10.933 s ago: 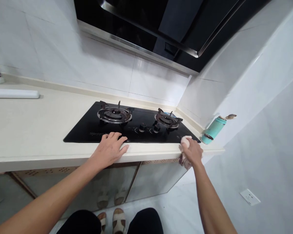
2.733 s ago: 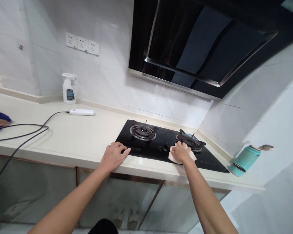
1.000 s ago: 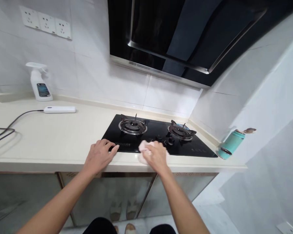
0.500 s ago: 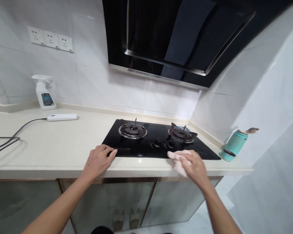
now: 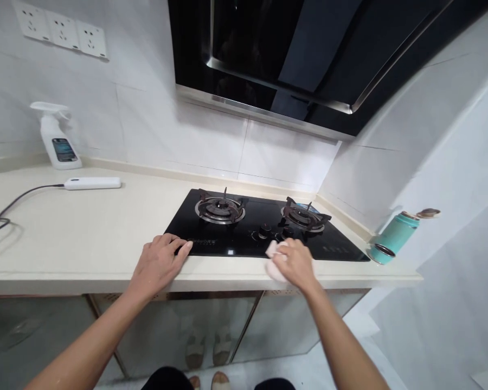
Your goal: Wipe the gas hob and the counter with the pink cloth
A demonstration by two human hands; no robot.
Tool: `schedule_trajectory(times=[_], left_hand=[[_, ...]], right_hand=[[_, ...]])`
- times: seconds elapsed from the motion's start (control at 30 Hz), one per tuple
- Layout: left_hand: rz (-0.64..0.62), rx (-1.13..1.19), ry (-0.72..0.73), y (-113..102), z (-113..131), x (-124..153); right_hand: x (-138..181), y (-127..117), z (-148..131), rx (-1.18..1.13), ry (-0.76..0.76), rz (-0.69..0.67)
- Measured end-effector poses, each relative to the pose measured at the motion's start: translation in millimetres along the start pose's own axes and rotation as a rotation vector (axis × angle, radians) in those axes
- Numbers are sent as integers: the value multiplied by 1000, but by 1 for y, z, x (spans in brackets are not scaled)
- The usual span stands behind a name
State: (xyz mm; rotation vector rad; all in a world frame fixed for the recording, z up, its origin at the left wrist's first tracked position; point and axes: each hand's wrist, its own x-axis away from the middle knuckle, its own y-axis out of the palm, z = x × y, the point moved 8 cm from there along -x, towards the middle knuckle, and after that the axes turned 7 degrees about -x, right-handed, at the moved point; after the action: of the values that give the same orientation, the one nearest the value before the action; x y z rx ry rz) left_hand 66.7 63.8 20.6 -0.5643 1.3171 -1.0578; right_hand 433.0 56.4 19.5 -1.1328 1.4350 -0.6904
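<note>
Wall sockets [image 5: 63,31] sat at ten o'clock, a corded white device [image 5: 93,183] at nine, a turquoise flask [image 5: 397,234] just past three.

This is a kitchen. You can tell because a black gas hob [image 5: 248,244] is set into the worktop [image 5: 106,233], close to its front edge and near its right end. The hob has two round burners [image 5: 219,207] with dark metal pot stands, and two black knobs [image 5: 264,231]. A big black cooker hood [image 5: 268,59] hangs over it. Below the front edge of the long, pale worktop there are cupboard doors [image 5: 203,330], shiny like glass. White tiles [image 5: 211,138] cover the wall behind the back edge, and three sockets [image 5: 63,30] sit in a row high above the left part.
</note>
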Motion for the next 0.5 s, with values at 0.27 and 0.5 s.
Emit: schedule_trajectory(times=[0.27,0.5], left_hand=[[38,122,-59,9,-22,-5],[57,102,-80,9,-27,-6]], right_hand=[[-20,50,-194,-376,-374,-33],[-7,44,-169,-1195,-393,-37]])
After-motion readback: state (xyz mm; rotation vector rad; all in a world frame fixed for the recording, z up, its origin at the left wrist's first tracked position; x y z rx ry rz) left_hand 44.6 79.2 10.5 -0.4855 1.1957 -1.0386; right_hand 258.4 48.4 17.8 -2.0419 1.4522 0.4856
